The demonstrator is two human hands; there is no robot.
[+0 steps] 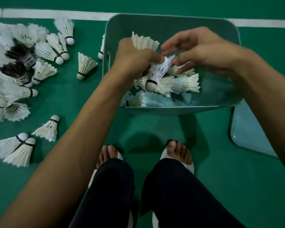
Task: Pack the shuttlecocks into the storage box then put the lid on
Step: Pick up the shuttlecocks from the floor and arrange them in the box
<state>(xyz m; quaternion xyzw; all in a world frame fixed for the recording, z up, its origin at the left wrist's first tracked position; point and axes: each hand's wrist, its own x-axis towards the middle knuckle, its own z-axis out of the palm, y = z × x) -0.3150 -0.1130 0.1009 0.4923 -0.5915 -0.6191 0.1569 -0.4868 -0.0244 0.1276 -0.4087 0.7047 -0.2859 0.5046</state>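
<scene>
Left hand: the left hand (pixel 135 56) is over the box opening, fingers curled tight around white feather shuttlecocks; one held shuttlecock (pixel 156 74) hangs with its rounded cork tip down and toward the camera, and the feather skirt of a second held shuttlecock (pixel 144 41) fans out above the knuckles.

Right hand: the right hand (pixel 204 50) is beside the left, over the middle of the box, fingers spread and loose, gripping nothing; its fingertips lie at or near the feathers of the cork-down shuttlecock, but whether they touch cannot be told.

Storage box: the pale teal plastic storage box with rounded corners (pixel 171 110) sits on the floor directly ahead of the feet, open at the top.

Box contents: a small cluster of white feather shuttlecocks (pixel 181 83) lies on the bottom under the hands, and one more lone shuttlecock (pixel 134 102) rests in the near left corner.

Lid: the flat pale teal plastic lid (pixel 247 132) lies on the floor just right of the box, partly behind the right forearm.

Loose pile: a large scatter of white and a few dark-feathered shuttlecocks (pixel 21 68) covers the floor left of the box, lying on their sides at all angles.

Floor: green court floor (pixel 76 99) with a white painted line (pixel 56 14) running behind the box.

Feet: two feet in white open-toed sandals (pixel 176 152) and dark trouser legs stand near the box's front wall.
</scene>
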